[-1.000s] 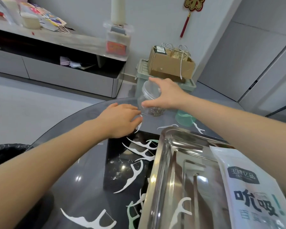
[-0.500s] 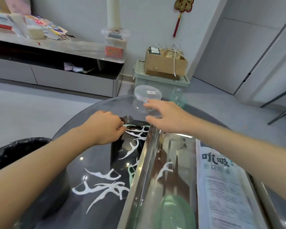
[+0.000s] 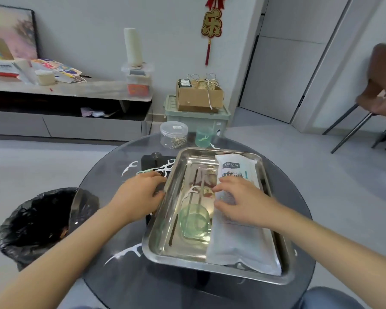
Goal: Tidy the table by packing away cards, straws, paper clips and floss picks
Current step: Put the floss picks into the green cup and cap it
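Observation:
A steel tray [image 3: 210,259] lies on the round glass table [image 3: 112,219]. Inside it are a white bag of straws [image 3: 239,244], a green lid [image 3: 194,219] and one white floss pick [image 3: 191,191]. My right hand [image 3: 239,201] rests on the bag with spread fingers. My left hand [image 3: 138,195] lies at the tray's left rim with loosely bent fingers beside a cluster of floss picks [image 3: 165,166]; I see nothing held in it. More picks lie at the far left [image 3: 128,168] and the near left [image 3: 125,254]. A clear jar of paper clips [image 3: 173,134] stands at the far edge.
A green cup [image 3: 203,136] stands next to the jar. A black-lined bin [image 3: 36,221] sits on the floor left of the table. Behind are a green crate [image 3: 196,117] with a cardboard box and a low cabinet [image 3: 65,121]. A chair [image 3: 366,117] stands far right.
My right hand has left the jar and come back onto the straw bag. My left hand has drawn back from the far picks to the tray's left rim. The view has pulled back.

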Demonstrator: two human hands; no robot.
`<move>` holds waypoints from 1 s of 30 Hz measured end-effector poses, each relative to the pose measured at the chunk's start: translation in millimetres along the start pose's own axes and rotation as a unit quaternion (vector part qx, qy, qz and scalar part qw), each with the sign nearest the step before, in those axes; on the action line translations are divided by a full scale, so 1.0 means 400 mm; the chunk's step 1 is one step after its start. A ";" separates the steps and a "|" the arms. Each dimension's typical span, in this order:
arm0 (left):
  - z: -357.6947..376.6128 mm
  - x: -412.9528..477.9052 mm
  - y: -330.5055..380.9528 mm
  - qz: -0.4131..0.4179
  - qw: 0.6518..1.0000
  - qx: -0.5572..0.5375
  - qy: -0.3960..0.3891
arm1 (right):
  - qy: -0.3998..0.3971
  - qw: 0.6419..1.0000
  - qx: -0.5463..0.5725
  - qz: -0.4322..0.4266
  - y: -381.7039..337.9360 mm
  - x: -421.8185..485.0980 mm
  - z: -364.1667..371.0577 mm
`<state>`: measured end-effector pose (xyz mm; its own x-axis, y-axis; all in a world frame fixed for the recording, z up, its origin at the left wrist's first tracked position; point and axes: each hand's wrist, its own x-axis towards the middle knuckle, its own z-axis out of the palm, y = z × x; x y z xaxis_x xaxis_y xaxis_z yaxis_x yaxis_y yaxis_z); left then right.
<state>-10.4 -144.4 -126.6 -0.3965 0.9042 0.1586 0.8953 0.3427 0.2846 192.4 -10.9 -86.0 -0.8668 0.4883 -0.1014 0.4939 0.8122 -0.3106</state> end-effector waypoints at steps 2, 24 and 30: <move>0.009 -0.014 0.037 0.006 1.000 -0.003 -0.015 | 0.016 1.000 -0.002 0.006 0.009 -0.034 0.000; 0.081 -0.073 0.171 0.033 0.993 -0.029 -0.107 | 0.025 0.974 0.210 0.086 0.248 -0.181 0.056; 0.077 -0.072 0.168 0.021 0.993 -0.066 -0.091 | 0.057 0.961 0.263 0.055 0.278 -0.157 0.083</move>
<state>67.3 -139.4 -141.4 -0.3048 0.9524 0.0035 0.8710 0.2772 0.4055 299.3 38.2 -145.6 -0.7829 0.6185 -0.0667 0.4533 0.4938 -0.7421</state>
